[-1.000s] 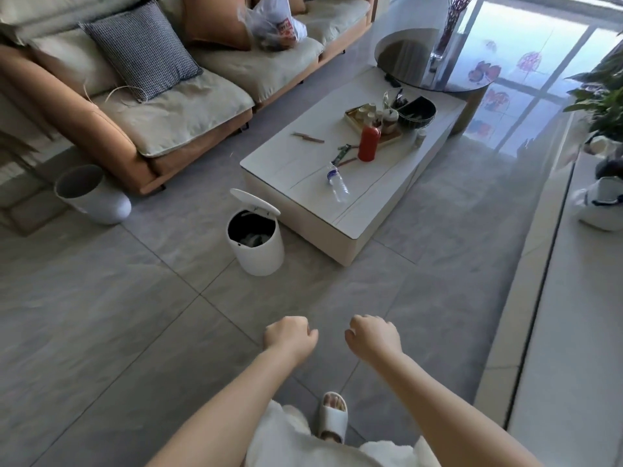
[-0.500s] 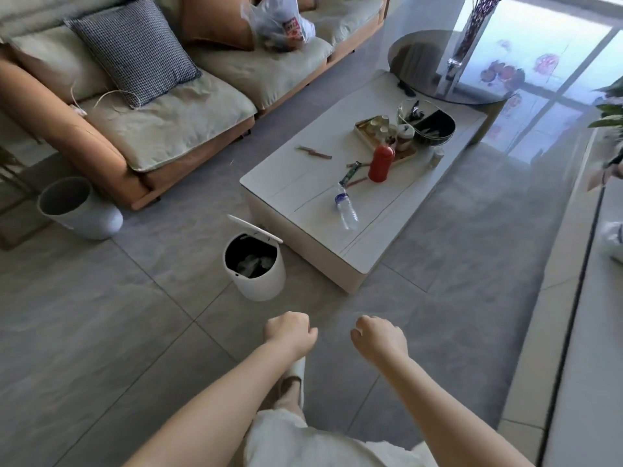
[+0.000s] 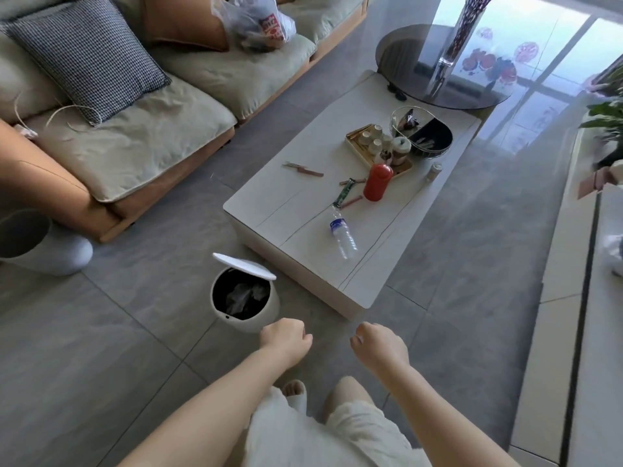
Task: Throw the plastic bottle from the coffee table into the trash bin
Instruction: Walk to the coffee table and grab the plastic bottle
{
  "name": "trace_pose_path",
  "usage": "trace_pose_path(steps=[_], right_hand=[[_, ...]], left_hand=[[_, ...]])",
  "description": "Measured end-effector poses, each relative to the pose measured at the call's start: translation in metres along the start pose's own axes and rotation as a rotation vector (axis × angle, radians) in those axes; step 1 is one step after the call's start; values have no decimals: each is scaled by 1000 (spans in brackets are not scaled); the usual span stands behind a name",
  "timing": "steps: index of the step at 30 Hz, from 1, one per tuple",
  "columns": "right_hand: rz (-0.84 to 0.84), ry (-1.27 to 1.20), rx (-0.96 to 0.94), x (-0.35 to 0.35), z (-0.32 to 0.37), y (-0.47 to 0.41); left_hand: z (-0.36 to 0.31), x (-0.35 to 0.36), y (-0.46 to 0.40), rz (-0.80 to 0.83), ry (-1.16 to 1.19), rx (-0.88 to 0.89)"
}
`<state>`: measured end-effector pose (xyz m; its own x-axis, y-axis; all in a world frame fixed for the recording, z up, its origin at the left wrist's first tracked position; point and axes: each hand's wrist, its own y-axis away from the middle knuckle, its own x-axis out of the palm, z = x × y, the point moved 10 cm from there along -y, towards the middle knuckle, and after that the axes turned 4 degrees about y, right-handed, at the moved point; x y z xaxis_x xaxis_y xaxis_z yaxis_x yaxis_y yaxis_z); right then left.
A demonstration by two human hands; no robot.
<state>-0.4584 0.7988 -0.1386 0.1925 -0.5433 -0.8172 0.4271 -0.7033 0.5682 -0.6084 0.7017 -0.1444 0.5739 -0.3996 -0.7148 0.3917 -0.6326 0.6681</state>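
Note:
A clear plastic bottle [image 3: 343,234] with a blue label lies on its side near the front end of the white coffee table [image 3: 303,251]. The white round trash bin [image 3: 266,310] stands on the floor just left of the table's near corner, its lid raised and a dark liner with rubbish inside. My left hand [image 3: 286,339] is a loose fist in front of the bin, holding nothing. My right hand [image 3: 379,345] is also curled into a fist, below the table's near corner and empty. Both hands are well short of the bottle.
On the table stand a red bottle [image 3: 377,182], a tray of small cups [image 3: 377,148], a dark bowl [image 3: 426,136] and scattered wrappers. A sofa [image 3: 128,143] with cushions lies to the left, a round glass side table [image 3: 438,65] behind. A grey pot [image 3: 40,244] sits at far left.
I have walked closer: the table, bottle and bin are nearer and larger in view. Both fists keep the same pose in front of me.

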Motion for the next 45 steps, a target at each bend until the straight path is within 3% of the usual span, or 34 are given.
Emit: trace_pose_path(steps=[15,26,36,45], right_hand=[[145,48,-89,-57,-17,-158],[288,80,-77,-36,-19,-267],[255,-18,36,-7,-16,-366],[192,-91,160,33,-24,-446]], left_hand=[[-37,-36,-116,101,207,-177],[-43,-17,-194,216,412,-373],[-16,18,-316,271,922,-508],[0,57,-402,324,849,-432]])
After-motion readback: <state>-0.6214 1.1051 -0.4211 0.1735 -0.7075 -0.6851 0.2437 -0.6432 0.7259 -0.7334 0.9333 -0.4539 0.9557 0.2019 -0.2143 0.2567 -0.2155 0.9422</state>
